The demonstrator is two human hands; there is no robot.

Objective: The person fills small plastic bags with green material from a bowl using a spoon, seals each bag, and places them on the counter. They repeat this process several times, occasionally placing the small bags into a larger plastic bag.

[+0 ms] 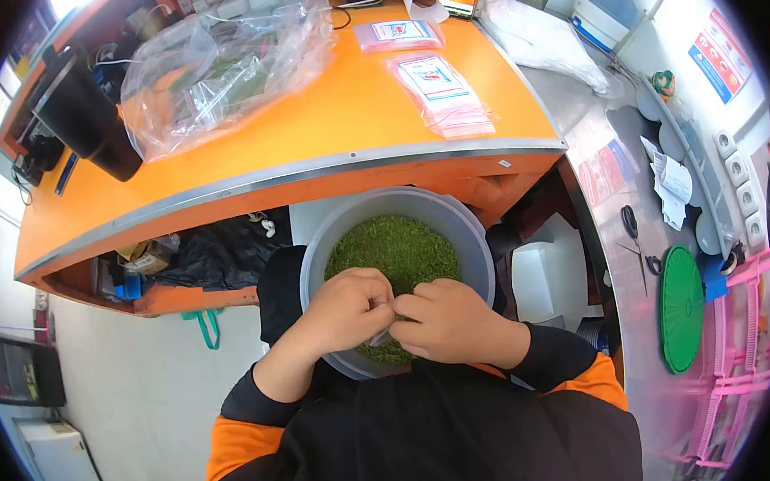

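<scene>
My left hand (351, 306) and my right hand (447, 319) meet above a round translucent plastic tub (313, 254), fingertips pinched together. Between them is a small clear plastic bag (379, 339), mostly covered by the fingers. Chopped green dried herb (394, 247) fills the lower part of the tub, which sits at my lap under the desk edge. On the orange desk (307, 122) lie a stack of labelled plastic bags (438, 92) and a second stack of labelled bags (399, 36).
A large clear plastic bag (225, 83) with green contents lies on the desk beside a black tumbler (86, 113). At right, a metal counter holds scissors (639, 244), a green round lid (682, 309), folded papers (671, 183) and a pink rack (727, 352).
</scene>
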